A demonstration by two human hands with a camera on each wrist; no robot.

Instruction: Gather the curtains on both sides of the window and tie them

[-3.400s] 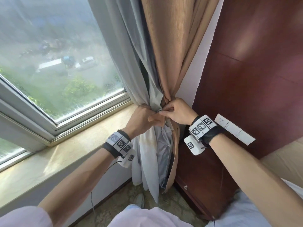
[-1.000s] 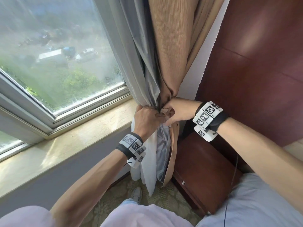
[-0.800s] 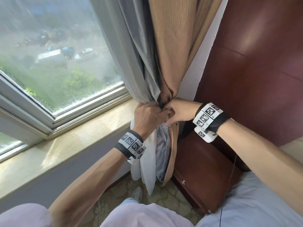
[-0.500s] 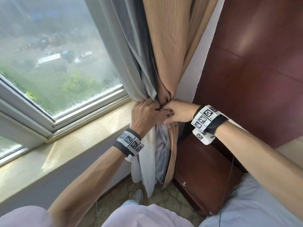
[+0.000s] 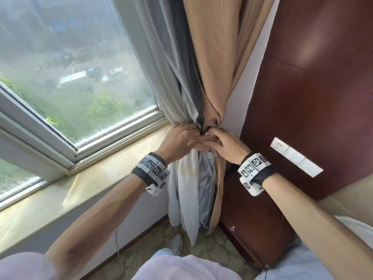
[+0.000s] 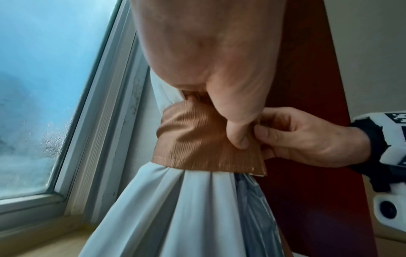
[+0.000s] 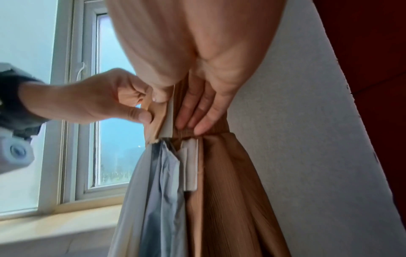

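Observation:
The tan curtain [image 5: 214,57] and the grey sheer curtain [image 5: 167,63] hang gathered into one bunch right of the window. A tan tie band [image 6: 197,139] is wrapped round the bunch at sill height. My left hand [image 5: 191,138] grips the band from the left, its thumb [image 6: 238,137] pressing on the band's end. My right hand [image 5: 214,138] pinches the band's other end, where a white strip [image 7: 168,120] shows, with its fingers [image 7: 197,114] lying flat against the band. The two hands touch at the front of the bunch. Below the band the white and grey folds [image 5: 191,199] hang loose.
A stone window sill [image 5: 80,178] runs left below the window [image 5: 70,67]. A dark red wooden panel [image 5: 312,87] with a white switch plate [image 5: 295,156] stands on the right, a low wooden cabinet [image 5: 252,209] beneath it. My shoe [image 5: 175,243] is on the carpet.
Both hands have stayed at the band on the bunch. My right wrist has dropped a little and its fingers have shifted on the band's end.

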